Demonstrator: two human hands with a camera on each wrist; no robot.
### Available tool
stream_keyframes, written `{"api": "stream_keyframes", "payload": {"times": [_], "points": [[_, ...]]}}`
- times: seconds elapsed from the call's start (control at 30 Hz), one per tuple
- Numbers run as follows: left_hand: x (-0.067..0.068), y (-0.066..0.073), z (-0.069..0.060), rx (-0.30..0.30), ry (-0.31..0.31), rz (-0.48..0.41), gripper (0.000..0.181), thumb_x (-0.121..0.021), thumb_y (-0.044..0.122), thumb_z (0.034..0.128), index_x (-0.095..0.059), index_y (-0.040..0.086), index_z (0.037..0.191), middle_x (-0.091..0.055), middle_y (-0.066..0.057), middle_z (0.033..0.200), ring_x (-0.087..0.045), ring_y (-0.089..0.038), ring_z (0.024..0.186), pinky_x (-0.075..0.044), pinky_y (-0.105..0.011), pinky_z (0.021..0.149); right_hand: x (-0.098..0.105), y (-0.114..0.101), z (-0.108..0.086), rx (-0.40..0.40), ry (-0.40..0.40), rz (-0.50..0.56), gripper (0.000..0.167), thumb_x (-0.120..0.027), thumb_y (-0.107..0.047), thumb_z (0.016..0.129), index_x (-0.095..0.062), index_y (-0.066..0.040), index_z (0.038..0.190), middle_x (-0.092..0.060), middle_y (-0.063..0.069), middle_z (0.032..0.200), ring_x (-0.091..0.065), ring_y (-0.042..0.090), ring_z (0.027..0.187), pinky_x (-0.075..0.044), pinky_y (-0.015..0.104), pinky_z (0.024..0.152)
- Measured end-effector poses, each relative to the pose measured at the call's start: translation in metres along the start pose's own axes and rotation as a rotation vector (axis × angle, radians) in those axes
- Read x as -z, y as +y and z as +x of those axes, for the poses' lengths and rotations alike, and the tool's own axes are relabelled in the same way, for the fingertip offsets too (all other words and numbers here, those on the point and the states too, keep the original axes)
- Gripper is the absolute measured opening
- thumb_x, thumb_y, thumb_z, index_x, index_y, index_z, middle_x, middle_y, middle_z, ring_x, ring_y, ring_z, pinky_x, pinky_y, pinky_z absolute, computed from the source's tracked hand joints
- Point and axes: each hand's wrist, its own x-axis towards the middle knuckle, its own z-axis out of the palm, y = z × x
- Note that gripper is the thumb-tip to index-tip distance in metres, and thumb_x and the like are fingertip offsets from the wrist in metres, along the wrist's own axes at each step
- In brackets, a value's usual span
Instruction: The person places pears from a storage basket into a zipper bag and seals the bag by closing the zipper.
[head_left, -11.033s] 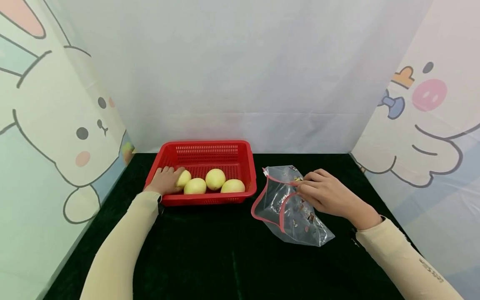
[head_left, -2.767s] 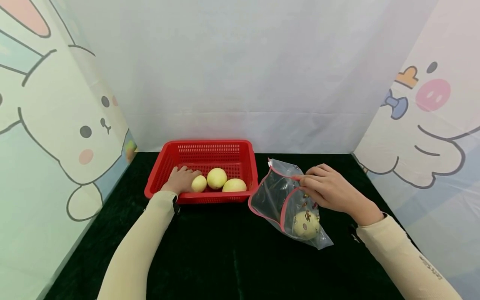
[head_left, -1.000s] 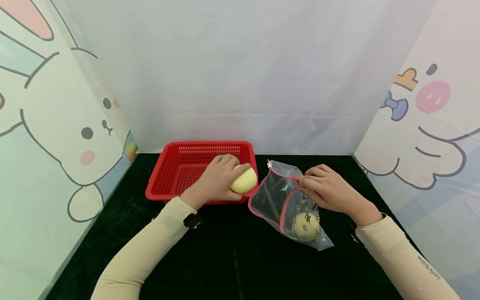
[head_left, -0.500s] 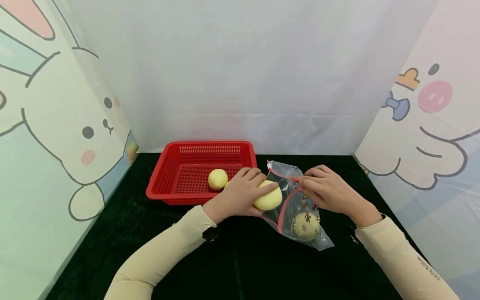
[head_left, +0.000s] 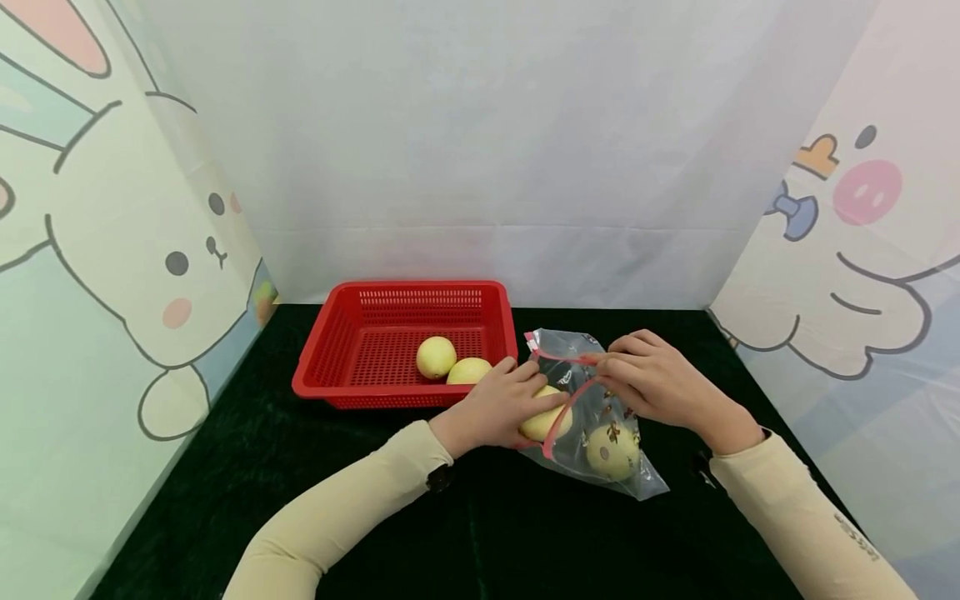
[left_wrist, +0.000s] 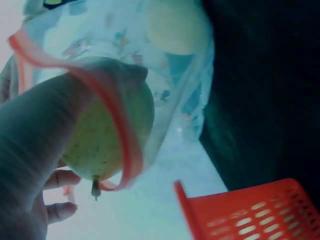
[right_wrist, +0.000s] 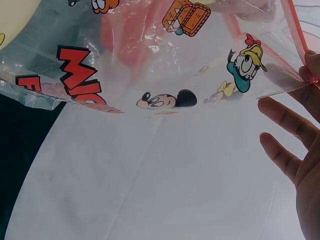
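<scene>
A clear zip bag (head_left: 577, 479) with a red-edged mouth and cartoon prints lies tilted on the dark cloth. Its rim is pinched by my right hand (head_left: 652, 387), with thumb and fingers on the red edge in the right wrist view. My left hand (head_left: 498, 408) grips a pale yellow pear (head_left: 551, 421) at the bag's mouth, partly inside. In the left wrist view this pear (left_wrist: 102, 140) shows its stem, and the red rim crosses in front of it. Deeper in the bag sits another pear (head_left: 612, 452).
A red plastic basket (head_left: 337, 392) stands left of the bag, its wall close to my left hand. Inside are two pears, one round pear (head_left: 436, 358) and one pear (head_left: 468, 372) near the front wall. Dark green cloth (head_left: 375, 508) covers the table; white sheets stand behind.
My left hand has carried the pear from the basket rightward into the bag's mouth. The bag's left rim has dipped. Earlier, another pear went into the bag. My right hand keeps its hold.
</scene>
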Motion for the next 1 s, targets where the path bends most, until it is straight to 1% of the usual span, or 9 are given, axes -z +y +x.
{"api": "stream_keyframes", "payload": {"times": [0.1, 0.13, 0.27, 0.33, 0.43, 0.57, 0.77, 0.9, 1.0], "points": [[-0.006, 0.004, -0.002, -0.011, -0.034, 0.048, 0.078, -0.073, 0.067, 0.0756, -0.053, 0.031, 0.141, -0.063, 0.002, 0.116, -0.046, -0.017, 0.108, -0.039, -0.032, 0.085, 0.000, 0.001, 0.000, 0.009, 0.005, -0.001, 0.033, -0.044, -0.035, 0.107, -0.064, -0.015, 0.090, -0.068, -0.002, 0.088, -0.059, 0.021, 0.087, -0.040, 0.034, 0.088], [-0.008, 0.005, -0.003, -0.017, -0.033, 0.058, 0.076, -0.073, 0.066, 0.0759, -0.054, 0.030, 0.140, -0.063, 0.002, 0.116, -0.046, -0.017, 0.109, -0.039, -0.032, 0.086, -0.001, 0.001, 0.000, 0.012, 0.008, 0.001, 0.034, -0.043, -0.036, 0.107, -0.064, -0.015, 0.091, -0.069, -0.001, 0.090, -0.059, 0.021, 0.087, -0.040, 0.034, 0.088], [-0.016, 0.007, -0.007, -0.057, 0.005, 0.105, 0.067, -0.072, 0.061, 0.0790, -0.057, 0.029, 0.136, -0.062, 0.003, 0.118, -0.045, -0.016, 0.110, -0.038, -0.031, 0.088, -0.001, 0.002, -0.001, 0.020, 0.012, 0.013, 0.032, -0.045, -0.034, 0.107, -0.066, -0.015, 0.092, -0.072, 0.000, 0.097, -0.059, 0.021, 0.088, -0.040, 0.033, 0.087], [-0.020, 0.007, -0.008, -0.069, 0.020, 0.086, 0.064, -0.072, 0.060, 0.0788, -0.058, 0.029, 0.133, -0.062, 0.003, 0.119, -0.045, -0.016, 0.111, -0.038, -0.032, 0.089, -0.001, 0.002, -0.001, 0.023, 0.009, 0.020, 0.031, -0.046, -0.034, 0.107, -0.066, -0.014, 0.093, -0.072, 0.000, 0.098, -0.059, 0.021, 0.088, -0.040, 0.033, 0.087], [-0.023, 0.007, -0.009, -0.050, -0.026, 0.031, 0.071, -0.073, 0.062, 0.0769, -0.056, 0.029, 0.137, -0.062, 0.003, 0.120, -0.046, -0.016, 0.113, -0.036, -0.036, 0.092, 0.000, 0.001, 0.000, 0.021, 0.005, 0.019, 0.032, -0.045, -0.034, 0.107, -0.067, -0.014, 0.095, -0.071, 0.000, 0.096, -0.059, 0.021, 0.088, -0.040, 0.034, 0.087], [-0.027, 0.007, -0.006, 0.020, -0.137, -0.056, 0.077, -0.073, 0.063, 0.0755, -0.052, 0.027, 0.140, -0.064, 0.003, 0.118, -0.052, -0.016, 0.110, -0.038, -0.042, 0.095, 0.000, 0.001, 0.000, 0.015, -0.008, 0.015, 0.033, -0.043, -0.035, 0.107, -0.066, -0.014, 0.096, -0.070, -0.001, 0.093, -0.059, 0.021, 0.089, -0.039, 0.033, 0.088], [-0.032, 0.008, -0.001, 0.096, -0.258, -0.185, 0.074, -0.071, 0.059, 0.0801, -0.050, 0.025, 0.143, -0.065, 0.002, 0.121, -0.057, -0.018, 0.115, -0.043, -0.038, 0.089, -0.001, 0.001, 0.001, 0.035, -0.018, -0.014, 0.035, -0.041, -0.034, 0.108, -0.067, -0.014, 0.096, -0.070, -0.002, 0.091, -0.060, 0.020, 0.087, -0.043, 0.036, 0.084], [-0.032, 0.008, -0.001, 0.120, -0.292, -0.189, 0.075, -0.071, 0.059, 0.0803, -0.049, 0.027, 0.144, -0.065, 0.001, 0.121, -0.057, -0.019, 0.118, -0.043, -0.037, 0.086, -0.001, 0.001, 0.000, 0.040, -0.025, -0.034, 0.036, -0.040, -0.034, 0.108, -0.067, -0.015, 0.095, -0.069, -0.003, 0.090, -0.060, 0.020, 0.086, -0.045, 0.039, 0.082], [-0.031, 0.007, 0.000, 0.105, -0.280, -0.162, 0.074, -0.071, 0.060, 0.0798, -0.051, 0.028, 0.143, -0.066, 0.001, 0.119, -0.057, -0.018, 0.115, -0.043, -0.036, 0.082, 0.001, 0.001, -0.001, 0.037, -0.015, -0.027, 0.035, -0.041, -0.035, 0.108, -0.066, -0.015, 0.094, -0.069, -0.003, 0.090, -0.060, 0.020, 0.086, -0.044, 0.038, 0.083]]}}
